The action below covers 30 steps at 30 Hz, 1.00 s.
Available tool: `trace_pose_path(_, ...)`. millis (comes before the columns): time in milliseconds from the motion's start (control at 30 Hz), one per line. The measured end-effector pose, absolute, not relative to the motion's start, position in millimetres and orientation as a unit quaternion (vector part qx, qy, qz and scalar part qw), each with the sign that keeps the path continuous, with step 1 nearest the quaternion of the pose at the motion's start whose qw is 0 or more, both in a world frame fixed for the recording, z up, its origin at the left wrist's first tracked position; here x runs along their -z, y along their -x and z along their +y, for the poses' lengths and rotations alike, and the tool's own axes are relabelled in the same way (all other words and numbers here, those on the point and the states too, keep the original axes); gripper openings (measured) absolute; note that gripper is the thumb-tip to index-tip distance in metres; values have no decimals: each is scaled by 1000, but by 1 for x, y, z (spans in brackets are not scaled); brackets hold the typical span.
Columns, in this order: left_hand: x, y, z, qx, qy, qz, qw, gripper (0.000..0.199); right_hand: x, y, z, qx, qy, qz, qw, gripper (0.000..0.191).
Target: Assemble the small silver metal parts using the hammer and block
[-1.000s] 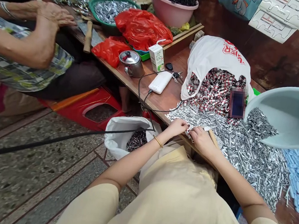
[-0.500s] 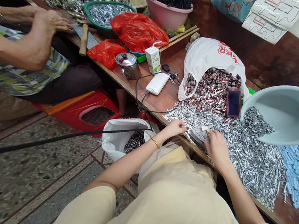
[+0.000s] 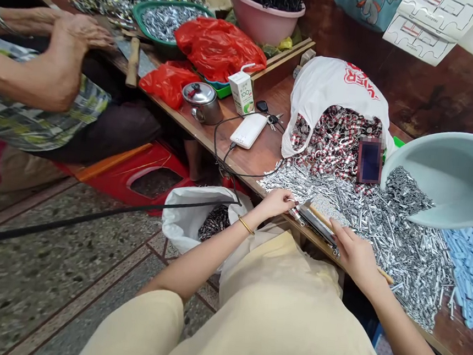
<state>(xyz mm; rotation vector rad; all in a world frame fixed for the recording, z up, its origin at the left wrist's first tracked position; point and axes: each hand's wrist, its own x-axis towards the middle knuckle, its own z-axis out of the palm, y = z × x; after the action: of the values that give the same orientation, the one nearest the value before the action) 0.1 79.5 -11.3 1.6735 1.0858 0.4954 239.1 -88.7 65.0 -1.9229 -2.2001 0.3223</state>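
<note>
My left hand (image 3: pixel 279 203) is pinched at the table's front edge, its fingertips on a small metal part beside a red-and-white striped piece (image 3: pixel 297 215). My right hand (image 3: pixel 354 254) is closed round a thin wooden-handled tool (image 3: pixel 320 213), whose metal tip points toward my left fingers. Between the hands lies a dark metal bar (image 3: pixel 318 229) along the edge. Behind it, small silver metal parts (image 3: pixel 396 241) are heaped on the table. A white plastic bag (image 3: pixel 332 78) spills striped red-and-white pieces (image 3: pixel 339 142) onto them.
A grey-blue basin (image 3: pixel 468 181) and blue strips (image 3: pixel 472 270) are at right. A white power bank (image 3: pixel 249 130), metal mug (image 3: pixel 203 104) and drink carton (image 3: pixel 241 92) stand further left. A white sack (image 3: pixel 178 222) is below the edge. Another person's hands (image 3: pixel 81 31) are upper left.
My right hand has moved right and slightly down, and the wooden handle now shows along its length with the tip near my left fingers. My left hand has barely moved.
</note>
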Motion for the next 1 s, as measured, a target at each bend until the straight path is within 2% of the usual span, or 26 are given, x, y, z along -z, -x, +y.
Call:
trace_pose_path(167,4,0,80,-179,-719,466,483,14,-65,-230,-89,-15,632,-774,31,58)
trace_pose_path(600,7,2,79,-181,-718,459,491,14,-59,-220,-87,-35,634,-769,-74,67)
trace_pose_path(767,19,4,85,-203,-690,423,551,20,-60,-229,-91,-40,665,-743,-64,61)
trace_pose_path(1000,19,-3,97,-199,-714,411,531,18,-64,-231,-91,-39,670,-739,-60,66)
